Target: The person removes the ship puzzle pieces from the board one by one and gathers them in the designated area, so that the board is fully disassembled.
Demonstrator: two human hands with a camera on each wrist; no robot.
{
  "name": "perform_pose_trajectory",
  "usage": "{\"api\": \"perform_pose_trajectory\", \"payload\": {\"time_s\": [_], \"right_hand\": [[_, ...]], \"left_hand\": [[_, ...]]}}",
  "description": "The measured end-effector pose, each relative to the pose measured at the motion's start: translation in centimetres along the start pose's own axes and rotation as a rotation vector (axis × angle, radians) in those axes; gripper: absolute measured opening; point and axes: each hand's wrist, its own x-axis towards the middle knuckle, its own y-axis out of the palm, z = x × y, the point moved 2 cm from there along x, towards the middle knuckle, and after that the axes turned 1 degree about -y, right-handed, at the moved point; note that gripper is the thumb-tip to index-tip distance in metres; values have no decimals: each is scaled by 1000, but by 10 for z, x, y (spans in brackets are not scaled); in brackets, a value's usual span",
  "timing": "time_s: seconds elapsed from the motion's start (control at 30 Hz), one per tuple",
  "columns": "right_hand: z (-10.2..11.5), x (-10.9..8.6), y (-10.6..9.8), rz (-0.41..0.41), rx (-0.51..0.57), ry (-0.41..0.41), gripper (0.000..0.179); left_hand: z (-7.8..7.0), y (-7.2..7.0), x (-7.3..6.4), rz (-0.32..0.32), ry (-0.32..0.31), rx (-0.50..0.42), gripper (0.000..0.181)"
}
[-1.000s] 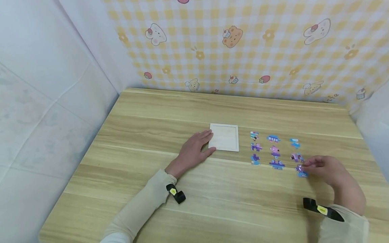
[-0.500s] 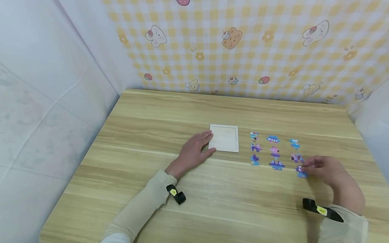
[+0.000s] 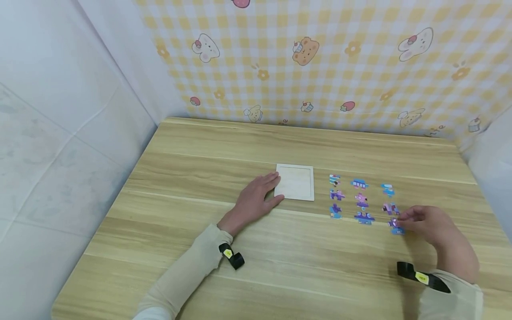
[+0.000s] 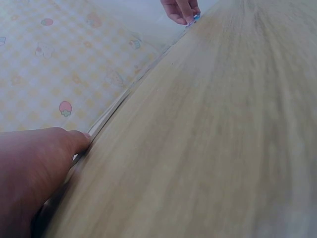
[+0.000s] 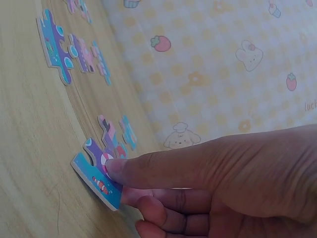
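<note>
My right hand [image 3: 432, 226] pinches a corner jigsaw piece [image 5: 94, 178] with a small orange fish on blue and a purple upper part. In the right wrist view its thumb [image 5: 143, 171] presses on the printed face and the other fingers curl at the piece's edge. This piece sits at the near right of the laid-out pieces. My left hand [image 3: 256, 195] lies at the left side of a pale square puzzle tray [image 3: 294, 182], fingertips on its left rim and thumb at its lower left corner. No pieces lie in the tray.
Several other jigsaw pieces lie in spaced rows right of the tray, among them a blue one [image 3: 387, 190], a pink one [image 3: 362, 198] and a purple-and-blue one [image 3: 364, 218]. A checked cloth [image 3: 256, 58] hangs behind the wooden table [image 3: 304, 266].
</note>
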Motion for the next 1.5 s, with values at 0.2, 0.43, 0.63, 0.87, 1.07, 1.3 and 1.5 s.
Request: {"api": "perform_pose_trajectory", "payload": {"time_s": [0.2, 0.43, 0.63, 0.87, 1.07, 1.3, 1.5], "right_hand": [[1, -1, 0, 2, 7, 17, 25], [1, -1, 1, 2, 21, 19, 24], [1, -1, -1, -1, 21, 30, 24], [4, -4, -2, -9, -6, 11, 24], [3, -3, -2, -12, -8, -2, 24], [1, -2, 0, -17, -18, -28, 21], [2, -2, 2, -24, -28, -52, 21]], "left_hand": [[-1, -1, 0, -2, 3, 3, 65], [-3, -3, -1, -1, -1, 2, 65], [-3, -3, -1, -5, 3, 4, 65], [-4, -5, -1, -5, 7, 2, 65], [-4, -4, -1, -6, 7, 5, 65], [-3, -3, -3, -13, 8, 2, 65], [-1, -3, -4, -7, 1, 10, 66]]}}
